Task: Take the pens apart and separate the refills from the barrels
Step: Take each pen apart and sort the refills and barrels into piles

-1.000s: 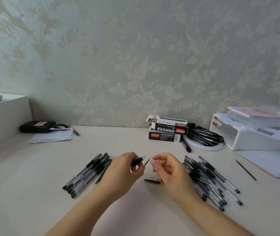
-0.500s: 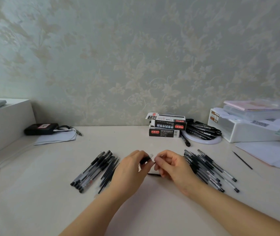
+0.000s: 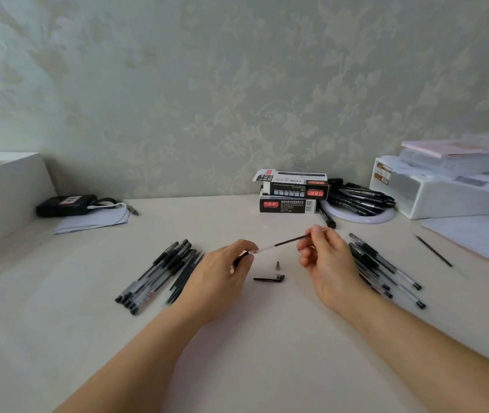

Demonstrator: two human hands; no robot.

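Note:
My left hand grips a pen barrel, of which only the mouth end shows past my fingers. My right hand pinches the tip end of a thin refill that stretches from the barrel's mouth up to the right. Between my hands, on the table, lie a small metal tip cone and a black pen cap. A pile of barrels and refills lies to the left. Whole pens are heaped to the right.
Two pen boxes are stacked at the back, beside more black pens on a white round plate. One loose refill lies far right near papers. A white storage box stands at back right, a black device at back left.
My hands were close together at the pen's tip; now the right hand has drawn away to the right with the refill sliding out of the barrel. The tip cone lies on the table.

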